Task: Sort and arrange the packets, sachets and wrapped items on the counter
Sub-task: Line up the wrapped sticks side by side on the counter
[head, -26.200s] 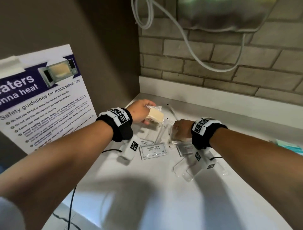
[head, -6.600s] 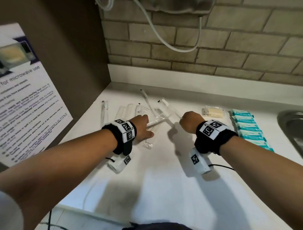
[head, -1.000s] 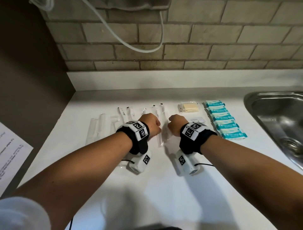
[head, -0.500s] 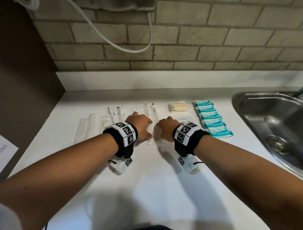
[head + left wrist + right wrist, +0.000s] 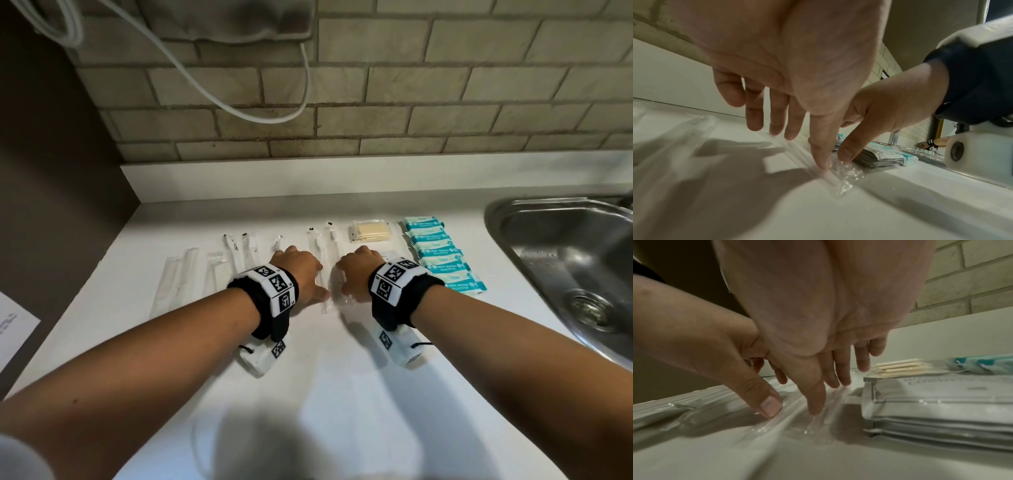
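Note:
Both hands lie palm down, side by side, on the white counter. My left hand has straight fingers, and its thumb presses the near end of a long clear wrapper. My right hand is spread flat too, its fingertips resting on clear wrappers. More clear wrapped sticks lie in a row to the left. A stack of grey sachets sits just right of the right hand. Behind it lies a pack of pale sticks, then a row of teal packets.
A steel sink is sunk into the counter at the right. A brick wall with a hanging white cable closes the back. A brown side panel stands on the left, with a paper sheet low on it.
Both hands have uncurled from loose fists and now lie flat on the clear wrappers. My view has swung right, so more of the sink shows.

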The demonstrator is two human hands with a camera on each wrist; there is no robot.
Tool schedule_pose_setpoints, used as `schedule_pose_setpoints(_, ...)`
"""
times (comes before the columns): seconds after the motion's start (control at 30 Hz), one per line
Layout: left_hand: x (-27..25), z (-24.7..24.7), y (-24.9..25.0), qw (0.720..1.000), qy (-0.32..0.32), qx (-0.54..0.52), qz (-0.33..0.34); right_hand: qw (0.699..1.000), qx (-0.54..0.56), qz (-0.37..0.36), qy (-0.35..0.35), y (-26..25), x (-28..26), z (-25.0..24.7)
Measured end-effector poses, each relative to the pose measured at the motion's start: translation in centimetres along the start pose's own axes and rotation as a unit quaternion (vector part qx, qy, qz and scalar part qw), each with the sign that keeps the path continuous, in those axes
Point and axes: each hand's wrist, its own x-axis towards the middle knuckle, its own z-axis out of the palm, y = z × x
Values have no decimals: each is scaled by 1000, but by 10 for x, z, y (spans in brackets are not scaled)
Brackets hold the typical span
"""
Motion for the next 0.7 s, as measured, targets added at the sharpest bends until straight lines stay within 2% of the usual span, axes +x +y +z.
schedule_pose_setpoints(0.7,-3,-10,2,999,9,32,28,1000,23,-11,3,-5,-2,0)
